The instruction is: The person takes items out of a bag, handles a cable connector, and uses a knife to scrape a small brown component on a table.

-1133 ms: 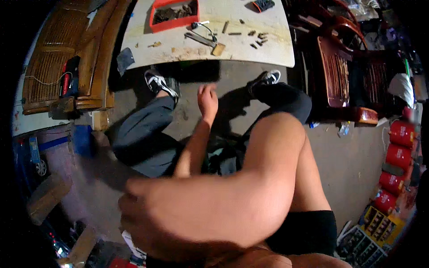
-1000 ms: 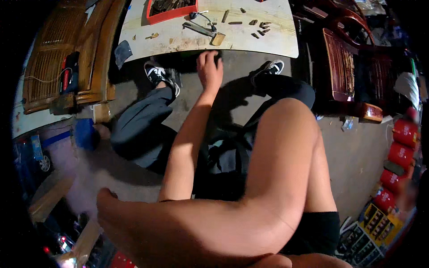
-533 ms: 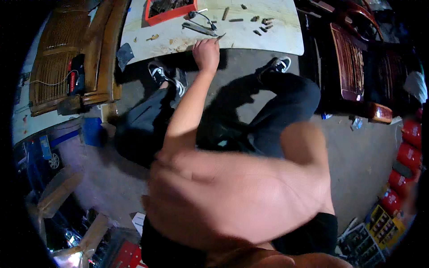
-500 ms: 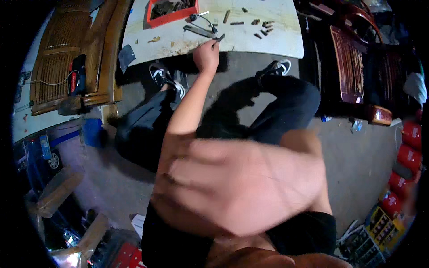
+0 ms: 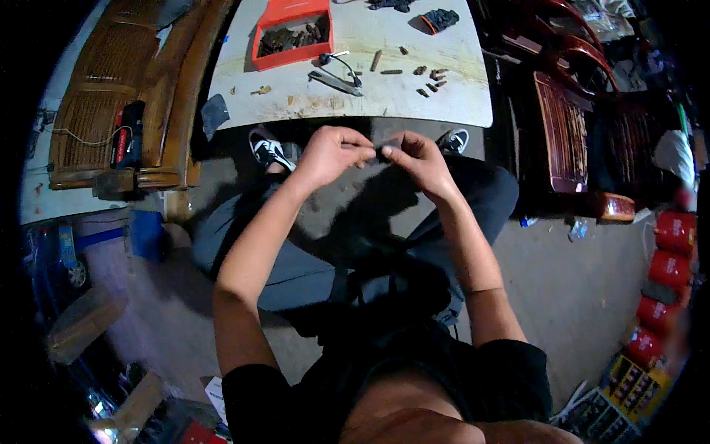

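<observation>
Head view: both hands are up just off the near edge of the table point(image 5: 277, 106), above the floor, between the knees. Left hand point(image 5: 325, 157) has thumb and fingertips pinched together on one end of a dark piece point(image 5: 379, 148). Right hand point(image 5: 421, 161) comes in from the other side, thumb and forefinger at that same piece; I can't tell if it grips or only touches. Piece is tiny on my feed and mostly covered by the fingertips, so I can't read its shape. Fingertips of the two hands are near each other, slim gap between.

On the table I've got a red box point(image 5: 293, 57), lid up at the back, holding a heap of dark bits point(image 5: 296, 35). Right of it and nearer the edge: a grey tool point(image 5: 335, 83), with a black cord point(image 5: 348, 68) curving beside it. Further right, loose bits point(image 5: 392, 72) lie scattered, a few bunched together. Dark glove point(image 5: 441, 21) with an orange edge sits toward the back right. Grey sheet point(image 5: 215, 115) hangs at the near left corner.

Wooden bench point(image 5: 96, 118) on the left, red-brown chair point(image 5: 560, 140) on the right, red cans point(image 5: 674, 232) in a row at far right.
</observation>
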The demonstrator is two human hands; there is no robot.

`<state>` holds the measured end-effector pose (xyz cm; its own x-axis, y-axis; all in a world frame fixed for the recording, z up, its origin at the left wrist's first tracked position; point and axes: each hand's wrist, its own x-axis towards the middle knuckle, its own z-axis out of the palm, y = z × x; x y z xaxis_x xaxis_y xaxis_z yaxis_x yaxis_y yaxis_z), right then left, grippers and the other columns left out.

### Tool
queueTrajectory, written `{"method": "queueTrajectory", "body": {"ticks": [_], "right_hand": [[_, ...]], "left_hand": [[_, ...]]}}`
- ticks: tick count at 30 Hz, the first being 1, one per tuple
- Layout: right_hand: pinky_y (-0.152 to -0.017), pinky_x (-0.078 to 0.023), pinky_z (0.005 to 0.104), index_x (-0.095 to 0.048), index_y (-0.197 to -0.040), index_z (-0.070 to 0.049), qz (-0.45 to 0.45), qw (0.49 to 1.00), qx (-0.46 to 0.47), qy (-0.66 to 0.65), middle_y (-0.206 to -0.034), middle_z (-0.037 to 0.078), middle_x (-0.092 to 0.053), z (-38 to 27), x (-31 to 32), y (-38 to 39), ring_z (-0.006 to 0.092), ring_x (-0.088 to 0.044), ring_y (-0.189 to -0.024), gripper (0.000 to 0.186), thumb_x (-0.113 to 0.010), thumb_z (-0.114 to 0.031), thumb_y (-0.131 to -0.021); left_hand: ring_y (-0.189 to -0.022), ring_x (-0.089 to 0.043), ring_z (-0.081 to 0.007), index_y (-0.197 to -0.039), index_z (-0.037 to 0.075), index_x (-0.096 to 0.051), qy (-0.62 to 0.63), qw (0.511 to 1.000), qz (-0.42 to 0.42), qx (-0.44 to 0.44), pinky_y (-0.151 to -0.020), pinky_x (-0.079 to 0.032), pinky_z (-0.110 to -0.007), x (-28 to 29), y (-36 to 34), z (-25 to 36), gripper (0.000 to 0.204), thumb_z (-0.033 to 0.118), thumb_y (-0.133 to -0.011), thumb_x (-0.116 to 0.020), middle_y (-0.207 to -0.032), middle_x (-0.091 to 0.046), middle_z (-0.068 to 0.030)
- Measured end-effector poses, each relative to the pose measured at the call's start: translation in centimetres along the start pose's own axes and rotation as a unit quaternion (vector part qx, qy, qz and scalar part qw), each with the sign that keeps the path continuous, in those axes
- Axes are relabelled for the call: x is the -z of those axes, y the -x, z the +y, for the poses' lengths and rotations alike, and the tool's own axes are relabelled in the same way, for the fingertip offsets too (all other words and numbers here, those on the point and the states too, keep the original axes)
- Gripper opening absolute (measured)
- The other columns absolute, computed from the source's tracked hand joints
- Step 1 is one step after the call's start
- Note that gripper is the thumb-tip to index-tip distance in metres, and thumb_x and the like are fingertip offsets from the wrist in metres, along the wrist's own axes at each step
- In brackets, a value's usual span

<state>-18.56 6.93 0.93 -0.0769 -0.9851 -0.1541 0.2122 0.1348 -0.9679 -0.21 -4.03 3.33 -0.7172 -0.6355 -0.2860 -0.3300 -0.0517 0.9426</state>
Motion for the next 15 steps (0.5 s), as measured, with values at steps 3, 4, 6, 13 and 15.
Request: {"method": "queueTrajectory", "body": {"ticks": [3, 4, 6, 13, 15], "right_hand": [[-0.064, -0.041, 0.0235, -0.06, -0.086, -0.003, -0.035, 0.996, 0.007, 0.084, -0.077, -0.004, -0.057, 1.2, 0.7, -2.0, 0.005, -0.049, -0.072, 0.016, -0.07, -0.015, -0.09], [-0.062, -0.04, 0.0234, -0.06, -0.086, -0.004, -0.05, 0.991, 0.004, 0.12, -0.076, -0.005, -0.056, 1.4, 1.1, -2.8, 0.005, -0.048, -0.07, 0.015, -0.07, -0.015, -0.09], [-0.059, -0.039, 0.0236, -0.059, -0.084, -0.004, -0.065, 0.982, -0.005, 0.178, -0.072, -0.004, -0.054, 2.2, 1.7, -4.7, 0.0052, -0.045, -0.067, 0.019, -0.071, -0.017, -0.088], [-0.065, -0.046, 0.0406, -0.06, -0.089, -0.001, -0.193, 0.924, 0.057, 0.325, -0.075, 0.02, -0.06, 6.9, 3.2, -11.3, 0.0328, -0.058, -0.068, 0.032, -0.077, -0.027, -0.079], [-0.068, -0.048, 0.0449, -0.061, -0.092, -0.002, -0.192, 0.907, 0.081, 0.365, -0.082, 0.021, -0.063, 9.8, 4.1, -11.5, 0.0391, -0.061, -0.08, 0.031, -0.076, -0.025, -0.078]], "left_hand": [[-0.069, -0.064, -0.0107, -0.095, -0.002, -0.07, -0.031, 0.998, -0.02, 0.05, -0.063, -0.051, -0.025, 0.9, -0.6, -0.6, 0.016, 0.011, -0.084, -0.071, -0.079, -0.07, -0.0066], [-0.072, -0.065, -0.0116, -0.097, -0.001, -0.07, -0.01, 1.0, -0.008, 0.028, -0.064, -0.051, -0.026, 1.3, -1.1, -1.2, 0.018, 0.012, -0.085, -0.071, -0.082, -0.07, -0.0071], [-0.077, -0.067, -0.0132, -0.101, 0.0, -0.069, 0.029, 0.999, 0.012, -0.014, -0.067, -0.052, -0.028, 2.3, -3.3, -3.7, 0.022, 0.016, -0.086, -0.071, -0.086, -0.071, -0.008], [-0.127, -0.044, -0.0323, -0.131, 0.006, -0.051, -0.569, 0.779, 0.197, -0.176, -0.099, -0.044, -0.045, 5.3, -11.6, -4.9, 0.054, -0.001, -0.077, -0.056, -0.136, -0.048, -0.015], [-0.13, -0.042, -0.0334, -0.136, 0.007, -0.047, -0.653, 0.698, 0.159, -0.248, -0.106, -0.038, -0.044, 5.5, -13.8, -4.6, 0.056, 0.0, -0.081, -0.052, -0.141, -0.043, -0.0166]]}}
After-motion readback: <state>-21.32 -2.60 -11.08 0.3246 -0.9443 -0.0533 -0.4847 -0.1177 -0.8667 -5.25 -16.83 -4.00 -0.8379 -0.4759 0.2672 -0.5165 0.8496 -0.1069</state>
